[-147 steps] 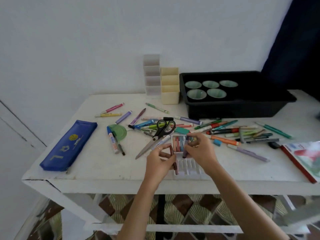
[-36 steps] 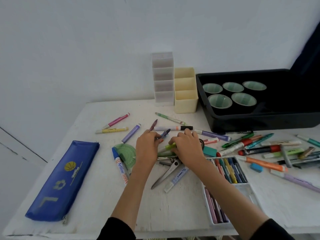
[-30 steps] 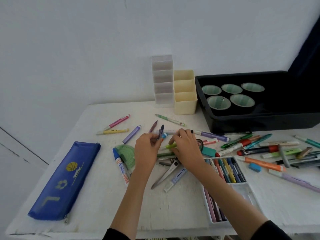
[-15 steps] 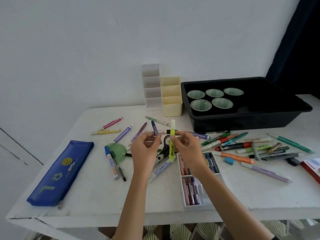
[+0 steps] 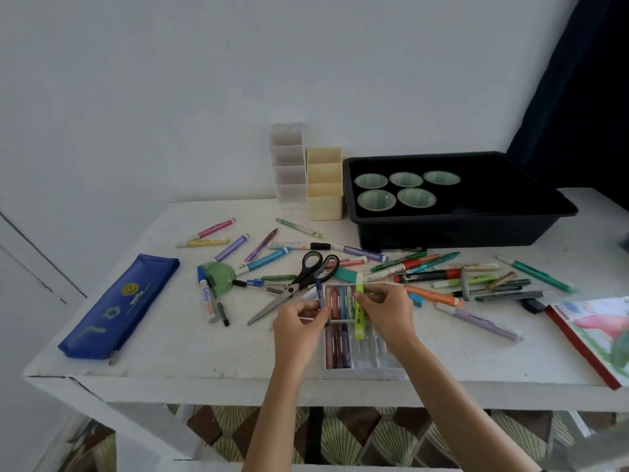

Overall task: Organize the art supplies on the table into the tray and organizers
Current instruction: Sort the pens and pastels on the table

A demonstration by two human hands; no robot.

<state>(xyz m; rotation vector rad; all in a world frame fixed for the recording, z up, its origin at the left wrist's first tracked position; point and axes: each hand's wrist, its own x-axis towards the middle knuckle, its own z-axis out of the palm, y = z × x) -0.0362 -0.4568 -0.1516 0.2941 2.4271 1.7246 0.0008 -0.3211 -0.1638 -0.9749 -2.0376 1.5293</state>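
My right hand (image 5: pixel 384 308) pinches a neon yellow crayon (image 5: pixel 359 315), held upright over the white crayon box (image 5: pixel 369 352) near the table's front edge. My left hand (image 5: pixel 299 318) pinches a dark blue crayon (image 5: pixel 319 292) just left of it, also above the box. The box holds several crayons in its slots. Behind, black-handled scissors (image 5: pixel 299 284) lie among scattered pens and markers. The black tray (image 5: pixel 476 226) with green cups sits at the back right. A clear organizer (image 5: pixel 288 165) and a cream organizer (image 5: pixel 324 185) stand beside the tray.
A blue pencil case (image 5: pixel 119 304) lies at the left. A green protractor (image 5: pixel 219 275) and a blue marker (image 5: pixel 206 294) lie beside it. A red-edged book (image 5: pixel 599 335) lies at the right front. Pens and markers (image 5: pixel 459 277) spread across the table's right half.
Both hands have lifted crayons out of the pile near the scissors and drawn back toward me, over the crayon box. The view has pulled back from the table.
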